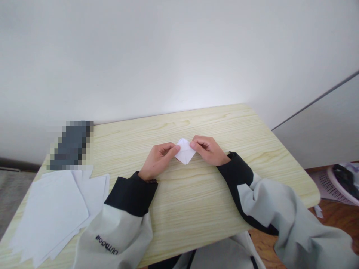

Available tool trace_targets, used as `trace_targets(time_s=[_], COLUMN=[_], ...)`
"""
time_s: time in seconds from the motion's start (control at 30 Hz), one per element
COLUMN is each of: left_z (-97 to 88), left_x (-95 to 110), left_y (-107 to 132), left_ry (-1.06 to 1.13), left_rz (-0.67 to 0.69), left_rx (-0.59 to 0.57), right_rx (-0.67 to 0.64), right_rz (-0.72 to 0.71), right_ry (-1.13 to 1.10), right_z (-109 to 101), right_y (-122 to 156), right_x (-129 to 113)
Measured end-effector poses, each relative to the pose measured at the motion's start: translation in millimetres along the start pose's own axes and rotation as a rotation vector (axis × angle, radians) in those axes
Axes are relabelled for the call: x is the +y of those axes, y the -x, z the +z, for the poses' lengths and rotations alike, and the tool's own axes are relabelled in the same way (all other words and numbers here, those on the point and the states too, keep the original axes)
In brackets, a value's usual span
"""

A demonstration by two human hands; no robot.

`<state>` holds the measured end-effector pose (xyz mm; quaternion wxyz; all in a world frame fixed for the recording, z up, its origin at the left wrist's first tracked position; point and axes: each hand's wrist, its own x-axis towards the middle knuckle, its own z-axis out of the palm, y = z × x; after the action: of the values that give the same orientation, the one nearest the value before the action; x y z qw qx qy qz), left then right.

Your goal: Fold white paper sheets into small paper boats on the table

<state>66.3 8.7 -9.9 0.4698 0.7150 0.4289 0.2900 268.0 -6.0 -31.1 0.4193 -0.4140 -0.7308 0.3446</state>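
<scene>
A small folded piece of white paper [185, 152], roughly diamond-shaped with creases across it, is held up over the table between both hands. My left hand [160, 158] pinches its left corner between thumb and fingers. On the opposite corner, my right hand [208, 149] has a matching pinch, thumb on the near face. The fingertips behind the paper are partly hidden.
Loose white sheets [56, 213] lie in an uneven pile on the left of the pale wooden table [196, 205]. Behind them is a dark, pixelated object [70, 145]. A white wall [168, 56] borders the far edge. A pink basket [333, 183] stands on the floor at right.
</scene>
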Motion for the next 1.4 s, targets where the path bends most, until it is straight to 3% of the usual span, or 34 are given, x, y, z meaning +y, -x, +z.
trace_targets(time_s=[0.43,0.63,0.9,1.07,1.2,1.4], left_z=[0.0,2.1,1.9,1.6,2.9,3.2], left_x=[-0.1,0.5,-3.2,-1.1,1.9,-2.0], left_y=[2.5,2.1,-0.8,-0.5,-0.5,-1.2], left_ry=[-0.058,-0.003,-0.06,-0.007,0.046,0.043], left_rz=[-0.019,0.065,0.117,0.063,0.018,-0.031], left_rx=[0.065,0.02,0.019,0.062,0.027,0.014], right_rx=[-0.017,-0.14,-0.197,-0.103,0.03,0.081], right_rz=[-0.035,-0.023,-0.073,-0.04,0.031,0.049], right_ry=[-0.005,-0.012,0.025,0.048,0.033,-0.011], right_z=[-0.5,-1.6,-1.1,0.2,1.1,2.1], right_y=[-1.5,-1.2,-1.3,-1.3,-0.9,0.1], right_x=[1.4,-2.5,-5.3,-4.0,-2.2,0.5])
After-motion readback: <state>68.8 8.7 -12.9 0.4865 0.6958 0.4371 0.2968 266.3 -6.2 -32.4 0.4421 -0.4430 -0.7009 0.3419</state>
